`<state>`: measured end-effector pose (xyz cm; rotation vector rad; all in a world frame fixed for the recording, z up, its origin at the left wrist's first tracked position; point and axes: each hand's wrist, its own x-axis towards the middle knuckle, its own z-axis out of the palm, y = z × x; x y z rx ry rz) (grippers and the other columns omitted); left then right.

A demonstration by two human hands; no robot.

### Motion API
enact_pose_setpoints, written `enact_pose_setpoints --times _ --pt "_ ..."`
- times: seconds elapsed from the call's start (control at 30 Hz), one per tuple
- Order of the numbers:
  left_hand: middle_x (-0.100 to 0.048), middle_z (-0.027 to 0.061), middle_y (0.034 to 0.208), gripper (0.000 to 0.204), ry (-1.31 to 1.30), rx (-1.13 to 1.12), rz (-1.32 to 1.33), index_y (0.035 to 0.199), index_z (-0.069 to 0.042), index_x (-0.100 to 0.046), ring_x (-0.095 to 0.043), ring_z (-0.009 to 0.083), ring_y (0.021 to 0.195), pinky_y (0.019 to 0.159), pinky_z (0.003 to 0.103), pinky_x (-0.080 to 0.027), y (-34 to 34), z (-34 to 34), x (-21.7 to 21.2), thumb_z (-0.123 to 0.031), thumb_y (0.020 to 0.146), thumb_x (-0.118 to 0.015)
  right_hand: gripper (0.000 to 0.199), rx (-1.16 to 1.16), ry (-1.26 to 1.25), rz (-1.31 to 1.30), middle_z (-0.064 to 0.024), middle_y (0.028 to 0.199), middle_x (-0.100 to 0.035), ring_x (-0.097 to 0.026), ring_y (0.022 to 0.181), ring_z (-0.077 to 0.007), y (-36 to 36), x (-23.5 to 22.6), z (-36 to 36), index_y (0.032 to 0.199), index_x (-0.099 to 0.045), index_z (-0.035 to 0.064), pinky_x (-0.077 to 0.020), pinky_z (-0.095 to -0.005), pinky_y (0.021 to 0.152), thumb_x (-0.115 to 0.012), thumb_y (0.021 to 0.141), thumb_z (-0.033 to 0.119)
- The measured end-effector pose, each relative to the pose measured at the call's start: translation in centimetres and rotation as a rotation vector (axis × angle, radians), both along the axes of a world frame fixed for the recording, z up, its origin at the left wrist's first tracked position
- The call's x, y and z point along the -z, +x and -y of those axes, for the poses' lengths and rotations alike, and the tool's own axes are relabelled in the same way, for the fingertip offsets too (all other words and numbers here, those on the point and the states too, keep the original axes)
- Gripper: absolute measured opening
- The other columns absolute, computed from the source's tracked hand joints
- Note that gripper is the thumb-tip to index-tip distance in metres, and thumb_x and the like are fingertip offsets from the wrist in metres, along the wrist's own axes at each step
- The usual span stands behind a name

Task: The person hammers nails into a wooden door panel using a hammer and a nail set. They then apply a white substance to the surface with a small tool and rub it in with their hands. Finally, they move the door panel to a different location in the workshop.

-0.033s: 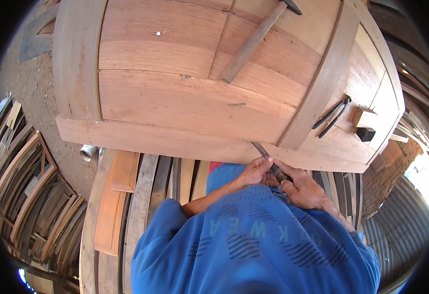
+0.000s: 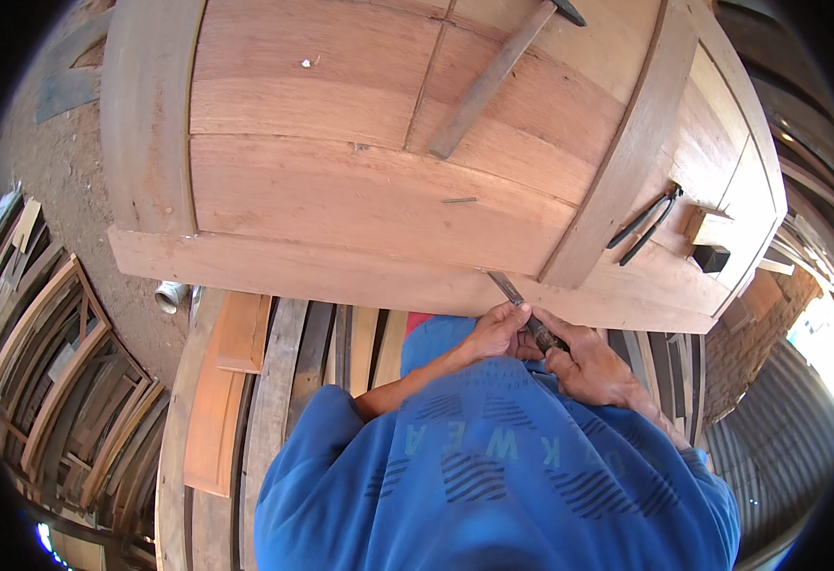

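Observation:
A chisel (image 2: 506, 286) with a flat metal blade and a dark, worn handle lies between my two hands, slanting up and left. Its tip rests at the near edge rail of a large wooden panelled door (image 2: 341, 195). My left hand (image 2: 495, 335) is closed, thumb and fingers pinching the chisel where blade meets handle. Around the handle wraps my right hand (image 2: 590, 366), which partly hides it. On the panel beyond my hands lie a hammer (image 2: 493, 81) with a wooden handle, a thin nail-like metal piece (image 2: 459, 200) and dark-handled pincers (image 2: 647, 226).
A small wooden block (image 2: 708, 228) and a black block (image 2: 710, 258) sit at the door's right end. Boards (image 2: 288, 357) are stacked under the door's near side. Curved timber (image 2: 65, 371) is piled at left, near a metal can (image 2: 169, 297). Corrugated sheet (image 2: 769, 438) lies at right.

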<state>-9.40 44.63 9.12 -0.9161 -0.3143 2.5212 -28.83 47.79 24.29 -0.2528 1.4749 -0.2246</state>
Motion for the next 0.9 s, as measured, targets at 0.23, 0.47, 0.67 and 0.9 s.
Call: enact_pose_setpoints --times 0.23,0.47,0.67,0.9 --pt "-0.069 0.013 0.11 0.038 -0.025 -0.004 -0.025 0.123 -0.003 -0.058 -0.072 0.0224 0.097 0.084 0.038 -0.063 0.6 0.8 0.3 -0.035 0.111 -0.041 0.068 0.053 -0.106 -0.012 -0.0351 0.12 -0.064 -0.063 0.115 -0.0473 1.3 1.8 -0.9 0.154 -0.035 -0.0001 -0.0487 -0.0473 0.101 -0.048 0.087 0.005" --pt "-0.07 0.013 0.106 0.038 0.036 -0.077 0.067 0.12 -0.002 -0.057 -0.073 0.0224 0.093 0.08 0.038 -0.064 0.2 0.8 0.1 -0.035 0.111 -0.042 0.064 0.021 0.042 0.087 -0.0343 0.118 -0.066 -0.065 0.113 -0.0463 0.0 2.0 1.7 0.151 -0.04 -0.001 -0.0492 -0.0472 0.101 -0.049 0.088 0.007" --pt "-0.072 0.014 0.098 0.037 0.033 -0.088 0.166 0.12 0.0 -0.055 -0.075 0.0236 0.082 0.072 0.038 -0.065 0.5 1.3 -0.2 -0.034 0.111 -0.044 0.064 -0.037 0.066 0.003 -0.0339 0.119 -0.065 -0.063 0.115 -0.0454 2.1 2.7 1.5 0.153 -0.039 -0.0008 -0.0492 -0.0438 0.1 -0.048 0.09 0.01" --pt "-0.072 0.0129 0.098 0.033 -0.042 -0.148 0.061 0.117 -0.002 -0.057 -0.073 0.023 0.082 0.073 0.035 -0.062 1.2 1.1 -0.3 -0.033 0.11 -0.046 0.065 0.418 0.113 0.141 -0.0154 0.097 -0.066 -0.066 0.082 -0.0238 2.6 1.6 -0.1 0.157 -0.033 0.0019 -0.0537 -0.034 0.075 -0.048 0.094 0.007"
